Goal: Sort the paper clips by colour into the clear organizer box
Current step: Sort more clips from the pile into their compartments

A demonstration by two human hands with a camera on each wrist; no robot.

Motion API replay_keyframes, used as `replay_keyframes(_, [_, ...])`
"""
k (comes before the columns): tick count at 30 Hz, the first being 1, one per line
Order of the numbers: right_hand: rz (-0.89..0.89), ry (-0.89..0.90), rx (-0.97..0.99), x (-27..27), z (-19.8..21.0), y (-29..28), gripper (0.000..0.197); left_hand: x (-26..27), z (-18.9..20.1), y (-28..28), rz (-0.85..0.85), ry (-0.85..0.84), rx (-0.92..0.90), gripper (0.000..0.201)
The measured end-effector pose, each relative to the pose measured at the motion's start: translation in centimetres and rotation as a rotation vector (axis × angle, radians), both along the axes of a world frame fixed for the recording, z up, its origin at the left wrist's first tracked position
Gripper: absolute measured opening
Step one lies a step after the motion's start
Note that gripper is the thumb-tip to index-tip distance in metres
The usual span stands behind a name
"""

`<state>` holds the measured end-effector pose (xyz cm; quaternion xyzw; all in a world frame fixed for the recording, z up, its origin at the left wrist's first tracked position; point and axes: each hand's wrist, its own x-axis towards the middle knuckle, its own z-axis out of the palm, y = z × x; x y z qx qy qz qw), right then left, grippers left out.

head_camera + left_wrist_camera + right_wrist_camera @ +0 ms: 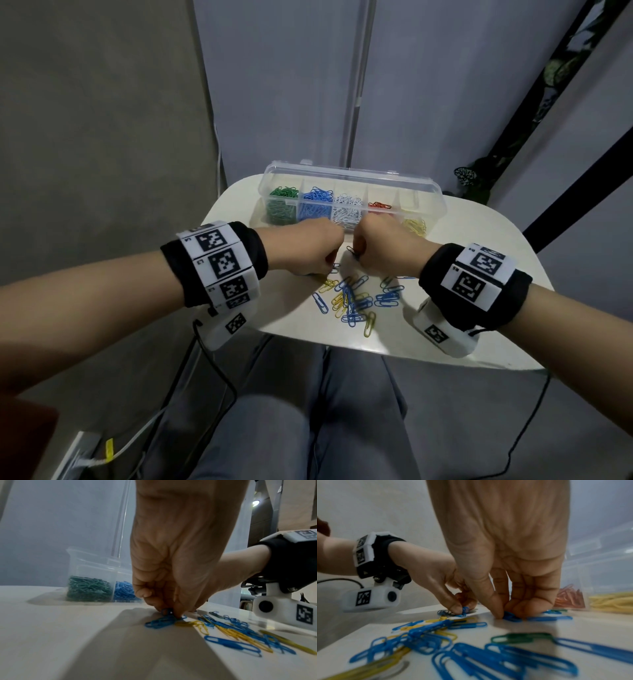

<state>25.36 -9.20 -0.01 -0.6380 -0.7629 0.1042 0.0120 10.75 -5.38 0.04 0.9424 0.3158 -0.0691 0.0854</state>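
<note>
The clear organizer box [356, 171] stands open at the table's far side, holding green [281, 205], blue, white, red and yellow clips in separate compartments. A loose heap of blue and yellow paper clips [356, 301] lies on the white table in front of it. My left hand [308, 251] is down on the table, thumb and fingers pinching a bunch of blue clips [163, 620]. My right hand [380, 248] is beside it, fingers curled down with the thumb pinching blue clips [510, 616] against the table.
The small white table [479, 267] ends just past the heap, above my grey-trousered knees. One green clip [518, 638] lies among the blue ones. Cables hang off both wrist cameras. A grey wall stands close behind the box.
</note>
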Motion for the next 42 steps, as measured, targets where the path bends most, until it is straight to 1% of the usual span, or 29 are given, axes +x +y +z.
replay_keyframes(4, [-0.076, 0.069, -0.053, 0.2, 0.1, 0.3, 0.027, -0.5, 0.0, 0.1, -0.005, 0.013, 0.023, 0.032])
replay_keyframes(6, [-0.078, 0.063, -0.073, 0.1, 0.3, 0.2, 0.029, -0.6, 0.1, 0.0, -0.006, 0.027, 0.048, 0.024])
replay_keyframes(9, [-0.047, 0.004, -0.046, -0.1, 0.3, 0.0, 0.03, -0.5, 0.0, 0.0, -0.007, 0.035, 0.069, 0.012])
replay_keyframes(12, [0.037, -0.095, 0.026, -0.7, 0.3, -0.3, 0.029, -0.5, 0.3, 0.2, 0.006, -0.024, 0.008, 0.01])
replay_keyframes(15, [0.075, -0.129, 0.051, -0.8, 0.6, -0.5, 0.018, -0.8, 1.5, 1.1, 0.081, -0.199, -0.096, 0.012])
replay_keyframes(19, [0.083, -0.11, 0.055, -0.7, 0.7, -0.7, 0.015, -1.8, 4.4, 3.6, 0.238, -0.435, -0.094, 0.006])
replay_keyframes(22, [0.074, -0.101, 0.061, -0.6, 0.6, -0.7, 0.007, -2.3, 6.0, 5.5, 0.379, -0.567, -0.159, 0.005])
replay_keyframes(25, [0.038, -0.057, 0.045, -0.5, 0.3, -0.6, 0.007, -2.2, 6.0, 6.6, 0.48, -0.571, -0.209, 0.005])
replay_keyframes(29, [0.005, -0.035, 0.04, -0.5, 0.1, -0.5, 0.012, -1.4, 5.2, 7.7, 0.545, -0.511, -0.213, 0.007])
replay_keyframes(32, [-0.003, -0.041, 0.035, -0.6, 0.3, -0.6, 0.012, -0.9, 4.6, 8.0, 0.552, -0.46, -0.219, 0.008])
replay_keyframes(34, [-0.003, -0.04, 0.024, -0.6, 0.3, -0.6, 0.012, -0.8, 4.4, 7.9, 0.534, -0.459, -0.197, 0.009])
replay_keyframes(36, [-0.002, -0.028, 0.019, -0.4, 0.2, -0.6, 0.011, -0.9, 4.6, 7.6, 0.507, -0.503, -0.139, 0.009])
replay_keyframes(39, [-0.006, 0.005, 0.017, -0.4, 0.4, -0.6, 0.01, -1.9, 5.4, 6.5, 0.455, -0.622, -0.015, 0.006])
replay_keyframes(40, [-0.022, 0.039, 0.004, -0.4, 0.8, -0.6, 0.01, -2.4, 5.6, 5.9, 0.435, -0.66, 0.02, 0.004])
replay_keyframes(42, [-0.092, 0.177, -0.029, -0.6, 2.4, 0.0, 0.009, -3.6, 5.7, 4.3, 0.385, -0.71, 0.076, 0.004])
